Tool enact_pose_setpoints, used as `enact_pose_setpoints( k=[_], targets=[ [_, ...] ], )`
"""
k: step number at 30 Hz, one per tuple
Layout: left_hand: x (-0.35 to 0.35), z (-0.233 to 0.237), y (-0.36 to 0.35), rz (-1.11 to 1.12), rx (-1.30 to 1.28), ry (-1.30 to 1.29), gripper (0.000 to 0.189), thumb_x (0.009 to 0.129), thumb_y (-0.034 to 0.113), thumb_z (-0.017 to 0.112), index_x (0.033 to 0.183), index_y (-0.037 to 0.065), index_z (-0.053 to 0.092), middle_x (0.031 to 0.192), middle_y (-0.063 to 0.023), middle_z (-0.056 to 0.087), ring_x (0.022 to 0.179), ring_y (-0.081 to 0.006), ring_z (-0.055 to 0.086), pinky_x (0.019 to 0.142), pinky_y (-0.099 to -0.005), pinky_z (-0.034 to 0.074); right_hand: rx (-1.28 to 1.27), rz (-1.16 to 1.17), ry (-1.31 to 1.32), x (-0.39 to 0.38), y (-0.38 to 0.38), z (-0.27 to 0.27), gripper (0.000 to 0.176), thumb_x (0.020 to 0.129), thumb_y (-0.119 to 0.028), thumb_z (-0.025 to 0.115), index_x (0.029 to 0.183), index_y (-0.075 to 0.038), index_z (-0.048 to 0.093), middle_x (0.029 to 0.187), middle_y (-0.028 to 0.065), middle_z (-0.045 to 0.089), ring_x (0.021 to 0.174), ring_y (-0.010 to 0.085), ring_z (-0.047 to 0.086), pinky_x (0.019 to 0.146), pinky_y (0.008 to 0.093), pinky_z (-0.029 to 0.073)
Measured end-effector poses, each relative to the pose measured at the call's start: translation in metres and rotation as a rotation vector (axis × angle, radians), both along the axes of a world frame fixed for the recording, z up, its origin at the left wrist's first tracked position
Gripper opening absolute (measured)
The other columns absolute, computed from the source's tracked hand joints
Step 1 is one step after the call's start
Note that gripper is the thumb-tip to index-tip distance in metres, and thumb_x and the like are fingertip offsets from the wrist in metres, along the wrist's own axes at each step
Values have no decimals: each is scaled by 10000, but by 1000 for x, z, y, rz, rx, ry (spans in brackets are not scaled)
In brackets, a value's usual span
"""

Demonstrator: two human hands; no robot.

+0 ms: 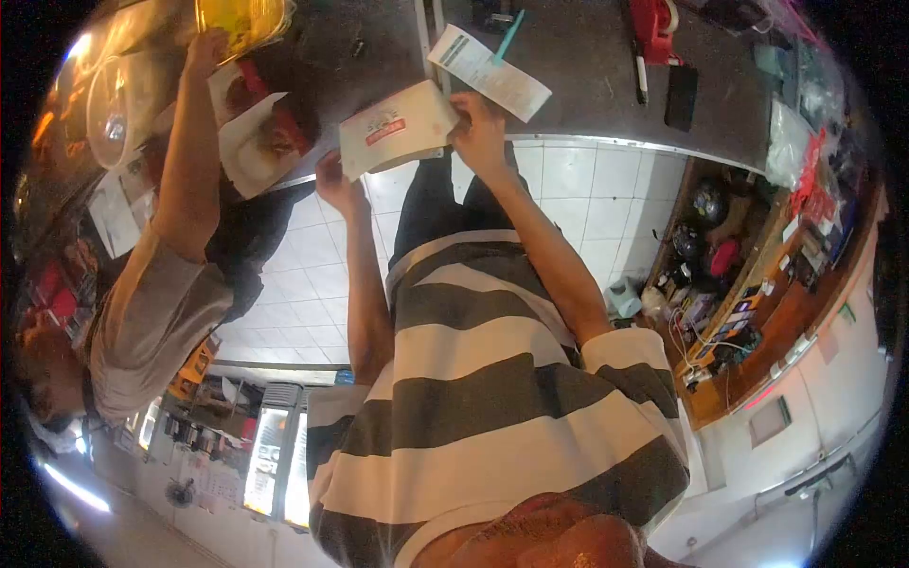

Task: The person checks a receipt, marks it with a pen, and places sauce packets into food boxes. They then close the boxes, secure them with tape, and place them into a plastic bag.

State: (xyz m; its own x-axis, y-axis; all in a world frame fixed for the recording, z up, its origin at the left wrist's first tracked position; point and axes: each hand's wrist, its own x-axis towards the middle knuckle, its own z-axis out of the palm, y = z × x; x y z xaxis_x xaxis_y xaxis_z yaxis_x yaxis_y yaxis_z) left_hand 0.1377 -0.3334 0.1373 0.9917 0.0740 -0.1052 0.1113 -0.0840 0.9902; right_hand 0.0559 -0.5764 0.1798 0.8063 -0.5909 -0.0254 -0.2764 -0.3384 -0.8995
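Observation:
A white piece of card or a flat box (398,128) with a red label and a dark printed emblem is held between my hands at the counter's edge. My left hand (341,185) grips its lower left corner, fingers closed. At its right end, my right hand (476,130) pinches the edge with bent fingers. Just beyond my right hand, a printed paper slip (489,73) lies on the dark counter (587,85), with a teal pen (508,38) across its upper edge.
A co-worker's arm (189,161) reaches toward a yellow container (241,24) at the left, near open white boxes (260,147). On the right lie a red tape dispenser (653,33), a marker (641,80) and a black phone (681,97). Shelves (701,246) stand lower right.

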Motion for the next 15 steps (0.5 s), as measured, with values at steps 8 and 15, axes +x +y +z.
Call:
enact_pose_setpoints(
  k=[8, 15],
  targets=[
    [-12, 6, -8, -98, 23, 69, 398, 859, 108, 769, 1185, -48, 601, 1148, -138, 676, 1004, -180, 659, 905, -314, 526, -31, 14, 62, -4, 2, -27, 379, 758, -94, 744, 1116, -18, 644, 1040, 196, 713, 943, 340, 716, 820, 415, 557],
    [7, 24, 36, -545, 254, 237, 451, 970, 249, 566, 1326, -26, 600, 1318, -96, 638, 1201, -199, 579, 985, -378, 481, 189, 227, 317, 22, -26, 25, 275, 853, -202, 612, 946, 35, 716, 957, 275, 693, 913, 398, 701, 850, 477, 546]
  ],
)
